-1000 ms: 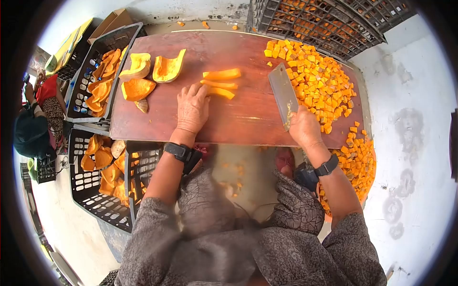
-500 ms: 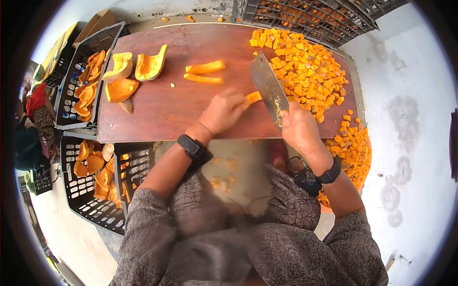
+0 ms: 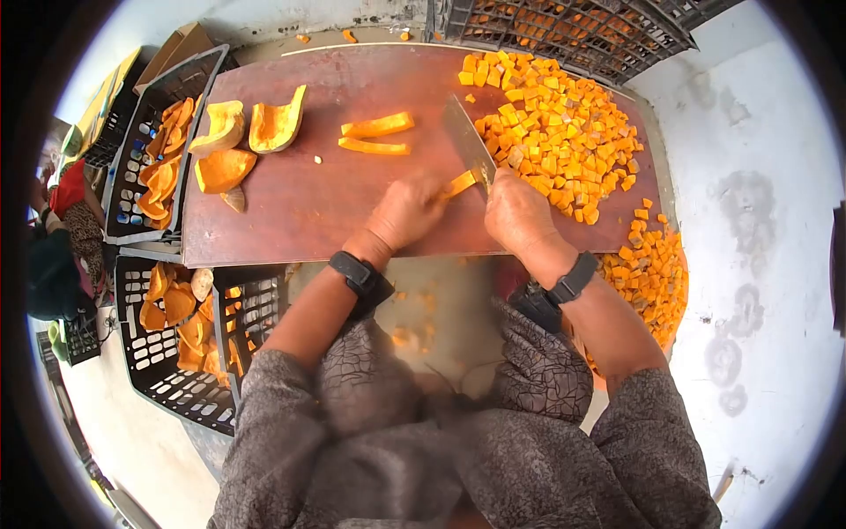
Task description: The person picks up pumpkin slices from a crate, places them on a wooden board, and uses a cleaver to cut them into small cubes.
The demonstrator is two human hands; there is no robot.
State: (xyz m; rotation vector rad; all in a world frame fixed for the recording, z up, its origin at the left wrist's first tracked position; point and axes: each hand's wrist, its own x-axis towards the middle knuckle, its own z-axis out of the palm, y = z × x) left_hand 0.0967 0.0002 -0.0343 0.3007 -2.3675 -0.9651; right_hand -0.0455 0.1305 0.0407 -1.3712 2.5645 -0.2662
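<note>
My left hand (image 3: 409,208) is closed on an orange pumpkin strip (image 3: 461,183) near the front edge of the reddish-brown table (image 3: 308,207). In my right hand (image 3: 522,214) is the handle of a broad cleaver (image 3: 470,141), its blade upright against the strip's right end. Two more strips (image 3: 376,125) lie behind my left hand. Large curved pumpkin pieces (image 3: 277,122) rest at the back left. A heap of pumpkin cubes (image 3: 564,132) covers the right side, just beyond the blade.
Black crates with pumpkin pieces stand left of the table (image 3: 139,231) and below its front left corner (image 3: 178,384). More cubes (image 3: 648,273) lie below the right edge. A dark crate (image 3: 564,35) stands behind. A person (image 3: 75,207) is at the far left.
My right hand and the cleaver have moved left, and the blade has come against the strip. The nearest cubes of the heap have shifted. My left hand has barely moved.
</note>
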